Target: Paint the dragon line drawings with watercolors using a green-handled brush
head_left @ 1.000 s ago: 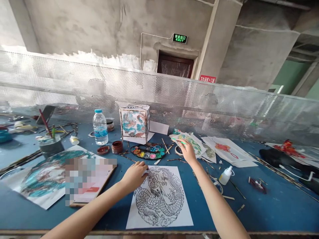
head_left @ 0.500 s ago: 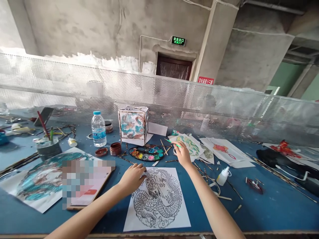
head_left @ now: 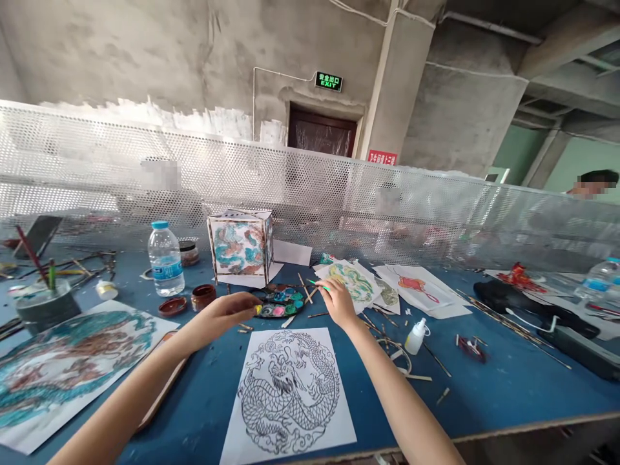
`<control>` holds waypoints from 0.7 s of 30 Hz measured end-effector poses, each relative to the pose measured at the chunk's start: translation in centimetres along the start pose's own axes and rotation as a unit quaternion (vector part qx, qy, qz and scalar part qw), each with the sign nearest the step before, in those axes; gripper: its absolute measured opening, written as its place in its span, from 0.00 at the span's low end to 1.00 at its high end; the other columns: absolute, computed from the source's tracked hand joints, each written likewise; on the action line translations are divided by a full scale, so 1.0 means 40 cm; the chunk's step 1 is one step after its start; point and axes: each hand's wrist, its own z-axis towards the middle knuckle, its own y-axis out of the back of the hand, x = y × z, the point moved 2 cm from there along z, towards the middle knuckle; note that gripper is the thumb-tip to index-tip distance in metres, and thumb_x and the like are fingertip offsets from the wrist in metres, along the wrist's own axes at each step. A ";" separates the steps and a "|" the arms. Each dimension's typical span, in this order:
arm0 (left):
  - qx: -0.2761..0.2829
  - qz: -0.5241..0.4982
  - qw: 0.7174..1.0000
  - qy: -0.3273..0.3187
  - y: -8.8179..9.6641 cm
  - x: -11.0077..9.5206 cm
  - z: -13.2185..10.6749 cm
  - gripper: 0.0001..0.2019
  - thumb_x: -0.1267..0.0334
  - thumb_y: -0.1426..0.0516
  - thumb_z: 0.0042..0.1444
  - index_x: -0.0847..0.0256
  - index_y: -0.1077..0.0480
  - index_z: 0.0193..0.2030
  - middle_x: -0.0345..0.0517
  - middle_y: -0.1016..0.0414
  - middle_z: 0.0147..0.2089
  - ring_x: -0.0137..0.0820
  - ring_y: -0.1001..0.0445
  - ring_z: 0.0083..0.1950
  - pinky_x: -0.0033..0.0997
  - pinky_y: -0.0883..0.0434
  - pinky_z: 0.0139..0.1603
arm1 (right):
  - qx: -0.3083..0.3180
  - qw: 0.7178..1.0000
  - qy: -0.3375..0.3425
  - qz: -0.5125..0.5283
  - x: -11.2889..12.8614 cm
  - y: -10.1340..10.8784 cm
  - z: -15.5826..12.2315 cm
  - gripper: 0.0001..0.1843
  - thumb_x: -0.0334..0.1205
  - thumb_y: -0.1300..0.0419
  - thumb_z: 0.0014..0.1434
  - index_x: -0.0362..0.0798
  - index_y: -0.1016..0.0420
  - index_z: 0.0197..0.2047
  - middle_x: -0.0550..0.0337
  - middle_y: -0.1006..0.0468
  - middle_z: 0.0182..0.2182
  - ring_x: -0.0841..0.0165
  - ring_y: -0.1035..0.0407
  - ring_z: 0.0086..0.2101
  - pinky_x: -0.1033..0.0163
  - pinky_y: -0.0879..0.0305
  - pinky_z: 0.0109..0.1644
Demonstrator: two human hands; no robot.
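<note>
My left hand [head_left: 227, 311] reaches over the left end of a black oval paint palette [head_left: 285, 309]. Its fingers stretch forward with the thumb below; whether they touch the palette cannot be made out. Held up in the fingers of my right hand [head_left: 338, 302] is a thin paintbrush [head_left: 318, 285] with a green handle. Its tip is too small to make out. Between my forearms, a white sheet with a black line drawing of a round dragon [head_left: 290, 394] lies flat on the blue table [head_left: 484, 394].
Left are a painted dragon sheet [head_left: 87, 361], a brush cup [head_left: 51, 303] and a water bottle [head_left: 166, 261]. An open brown paint jar [head_left: 203, 297] stands near a painted paper lantern [head_left: 241, 248]. A glue bottle [head_left: 416, 336], thin sticks [head_left: 523, 332] and coloured drawings [head_left: 421, 287] lie right. Perforated screen [head_left: 310, 194] behind.
My left hand has left the dragon drawing and moved up to the palette. My right hand still holds the brush. The view has turned right, bringing a person's head into sight.
</note>
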 end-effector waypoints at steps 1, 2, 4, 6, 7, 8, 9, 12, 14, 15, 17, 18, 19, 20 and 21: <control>0.000 0.052 0.999 0.013 -0.005 0.013 0.002 0.23 0.47 0.51 0.53 0.60 0.32 0.49 0.48 0.26 0.47 0.41 0.29 0.47 0.35 0.31 0.45 | -0.008 1.000 -0.006 0.008 0.000 0.000 0.000 0.16 0.41 0.56 0.65 0.51 0.29 0.45 0.55 0.26 0.39 0.63 0.34 0.43 0.58 0.38 0.47; -0.005 0.108 0.994 0.029 -0.013 0.029 0.004 0.23 0.48 0.51 0.53 0.60 0.32 0.49 0.49 0.26 0.47 0.42 0.29 0.47 0.37 0.31 0.45 | -0.019 1.000 -0.014 0.017 -0.001 0.000 0.001 0.16 0.42 0.56 0.65 0.51 0.29 0.45 0.54 0.27 0.39 0.63 0.34 0.43 0.58 0.38 0.46; -0.009 0.203 0.978 0.049 -0.032 0.060 0.003 0.23 0.51 0.50 0.52 0.61 0.32 0.51 0.52 0.27 0.47 0.44 0.30 0.48 0.39 0.33 0.47 | -0.030 0.999 -0.026 0.036 0.001 0.002 0.003 0.16 0.43 0.56 0.65 0.50 0.28 0.43 0.55 0.27 0.38 0.64 0.34 0.42 0.59 0.37 0.45; 0.020 0.250 0.968 0.028 -0.058 0.081 -0.002 0.21 0.53 0.49 0.52 0.60 0.31 0.49 0.52 0.27 0.48 0.44 0.31 0.50 0.40 0.35 0.49 | -0.028 0.998 -0.028 0.044 0.005 0.002 0.004 0.16 0.43 0.55 0.64 0.50 0.27 0.41 0.55 0.27 0.37 0.64 0.33 0.41 0.60 0.37 0.45; 0.042 0.259 0.965 0.012 -0.071 0.088 -0.007 0.20 0.52 0.48 0.51 0.59 0.30 0.48 0.51 0.28 0.49 0.43 0.32 0.51 0.40 0.35 0.50 | -0.026 0.998 -0.028 0.046 0.007 0.002 0.004 0.16 0.43 0.55 0.64 0.50 0.27 0.41 0.55 0.26 0.37 0.64 0.33 0.41 0.60 0.37 0.46; 0.062 0.262 0.963 -0.001 -0.085 0.093 -0.012 0.20 0.51 0.46 0.50 0.58 0.30 0.48 0.50 0.28 0.49 0.43 0.33 0.52 0.40 0.36 0.51 | -0.026 0.998 -0.029 0.047 0.009 0.002 0.004 0.16 0.43 0.55 0.64 0.51 0.27 0.41 0.55 0.26 0.37 0.64 0.33 0.42 0.60 0.37 0.46; 0.078 0.263 0.962 -0.012 -0.097 0.096 -0.018 0.22 0.50 0.45 0.49 0.57 0.31 0.49 0.49 0.29 0.50 0.43 0.35 0.53 0.40 0.37 0.52 | -0.025 0.998 -0.031 0.047 0.012 0.001 0.004 0.16 0.43 0.55 0.64 0.51 0.27 0.41 0.56 0.26 0.37 0.64 0.33 0.42 0.60 0.37 0.46; 0.111 0.260 0.958 -0.035 -0.133 0.105 -0.035 0.33 0.45 0.40 0.41 0.51 0.36 0.55 0.48 0.35 0.56 0.46 0.42 0.59 0.46 0.42 0.57 | -0.012 0.999 -0.023 0.039 0.022 -0.002 0.002 0.16 0.43 0.55 0.64 0.51 0.28 0.41 0.56 0.26 0.37 0.64 0.33 0.42 0.60 0.37 0.45; 0.135 0.254 0.957 -0.040 -0.151 0.114 -0.043 0.39 0.44 0.39 0.38 0.47 0.41 0.59 0.48 0.42 0.62 0.49 0.49 0.64 0.50 0.47 0.60 | -0.007 0.999 -0.015 0.030 0.028 -0.004 0.000 0.16 0.43 0.55 0.64 0.51 0.28 0.40 0.56 0.26 0.36 0.63 0.33 0.41 0.59 0.37 0.45; 0.145 0.251 0.956 -0.037 -0.158 0.118 -0.045 0.41 0.44 0.39 0.38 0.47 0.44 0.61 0.48 0.45 0.64 0.49 0.52 0.65 0.51 0.48 0.61 | -0.009 1.000 -0.013 0.027 0.029 -0.004 0.000 0.16 0.43 0.56 0.64 0.51 0.28 0.40 0.55 0.26 0.36 0.63 0.33 0.41 0.59 0.37 0.46; 0.153 0.248 0.956 -0.026 -0.165 0.127 -0.046 0.42 0.44 0.39 0.39 0.47 0.47 0.63 0.48 0.51 0.67 0.50 0.56 0.67 0.53 0.51 0.62 | -0.012 1.000 -0.012 0.021 0.031 -0.004 -0.001 0.16 0.43 0.56 0.64 0.51 0.28 0.41 0.55 0.26 0.36 0.63 0.33 0.41 0.58 0.37 0.46; 0.152 0.248 0.957 -0.021 -0.166 0.130 -0.046 0.43 0.44 0.39 0.39 0.47 0.48 0.63 0.49 0.52 0.67 0.51 0.57 0.67 0.54 0.51 0.62 | -0.012 1.000 -0.011 0.017 0.030 -0.004 -0.002 0.16 0.43 0.56 0.64 0.51 0.28 0.41 0.55 0.26 0.36 0.63 0.33 0.42 0.58 0.37 0.46; 0.150 0.249 0.957 -0.017 -0.166 0.132 -0.044 0.44 0.43 0.39 0.39 0.47 0.48 0.64 0.49 0.52 0.68 0.51 0.57 0.67 0.55 0.52 0.62 | -0.011 1.000 -0.010 0.013 0.030 -0.004 -0.002 0.16 0.43 0.56 0.64 0.51 0.28 0.41 0.55 0.26 0.36 0.62 0.33 0.42 0.58 0.37 0.46; 0.148 0.249 0.957 -0.015 -0.165 0.134 -0.043 0.44 0.43 0.39 0.38 0.47 0.49 0.64 0.50 0.53 0.68 0.52 0.56 0.67 0.56 0.51 0.62 | -0.009 1.000 -0.008 0.009 0.028 -0.004 -0.003 0.16 0.43 0.56 0.64 0.51 0.28 0.41 0.55 0.26 0.36 0.62 0.33 0.41 0.58 0.37 0.46; 0.147 0.250 0.957 -0.013 -0.164 0.135 -0.042 0.45 0.42 0.40 0.38 0.47 0.49 0.64 0.51 0.53 0.68 0.52 0.56 0.66 0.56 0.51 0.61 | -0.006 1.000 -0.007 0.007 0.027 -0.004 -0.003 0.16 0.42 0.56 0.64 0.51 0.28 0.41 0.55 0.26 0.36 0.63 0.33 0.41 0.58 0.37 0.46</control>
